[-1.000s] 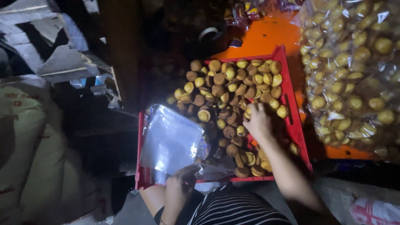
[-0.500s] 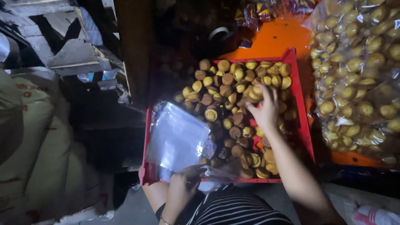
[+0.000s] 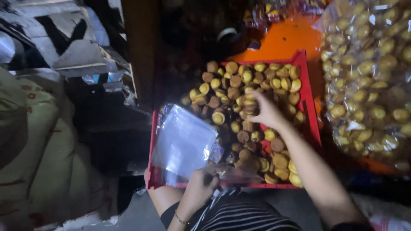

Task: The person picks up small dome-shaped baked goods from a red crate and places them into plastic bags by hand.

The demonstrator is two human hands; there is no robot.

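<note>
- Clear plastic bag (image 3: 184, 145): lies over the near-left part of the red tray (image 3: 309, 107), long axis running from near edge up and away; its mouth end sits just beside the left hand, towards the person.
- Sacks (image 3: 34, 141): pale, stacked well to the left of the left hand; not touched.
- Left hand (image 3: 203, 186): at the tray's near edge, fingers curled shut on the bag's lower rim; grasping the bag, no cake in it.
- Small round cakes (image 3: 239, 107): loose pile, yellow and brown, filling the tray between the two hands and beyond the right hand.
- Key relation: pile lies to the right of the bag and directly under the right hand, so the right hand is the nearer one to the cakes; bag mouth is nearer the left hand.
- Right hand (image 3: 265, 111): reached fwd over the mid of the pile, fingers bent down onto the cakes; looks like a pinch on one or more, but exact hold cannot be told from this view.
- Orange surface (image 3: 287, 40): under and beyond the tray, away from the right hand.
- Large clear bag of cakes (image 3: 368, 81): already full, standing just right of the tray, apart from the right hand.
</note>
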